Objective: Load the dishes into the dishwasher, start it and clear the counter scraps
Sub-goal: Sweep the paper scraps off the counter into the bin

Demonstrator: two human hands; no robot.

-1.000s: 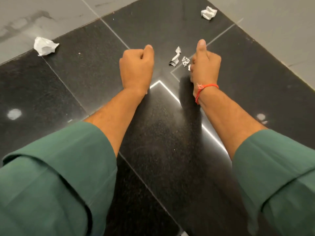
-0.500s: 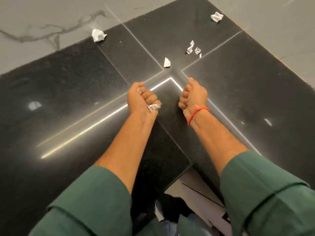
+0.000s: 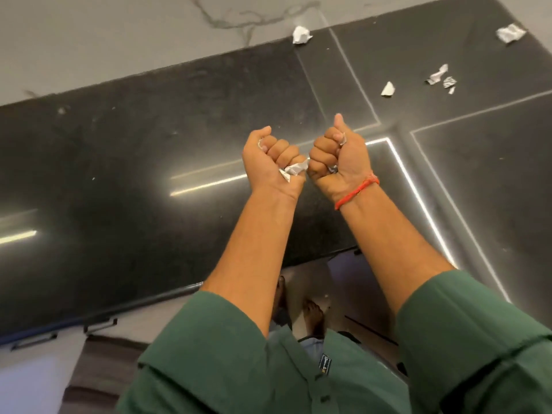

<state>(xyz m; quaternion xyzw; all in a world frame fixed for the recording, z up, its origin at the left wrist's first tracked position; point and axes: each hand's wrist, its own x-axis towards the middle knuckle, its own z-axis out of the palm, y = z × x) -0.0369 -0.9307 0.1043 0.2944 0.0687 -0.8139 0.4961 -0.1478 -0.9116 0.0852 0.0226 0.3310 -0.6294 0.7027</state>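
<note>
Keep left hand (image 3: 273,162) and right hand (image 3: 339,158) clenched on their paper scraps (image 3: 294,169), fists nearly touching above the counter (image 3: 149,144) front edge, carry to bin, mind loose bits (image 3: 388,89) near far-right corner.

Desk (image 3: 119,162): black polished stone, pale seam lines, bright strip-light reflections; fills the frame's middle band, corner turning toward the right. On it, upper right of the frame: 1 crumpled white paper wad (image 3: 301,34) at the back edge, 1 wad (image 3: 510,32) far right, 1 small white scrap (image 3: 387,89), and a cluster of 3 torn bits (image 3: 442,79) just right of it.
</note>
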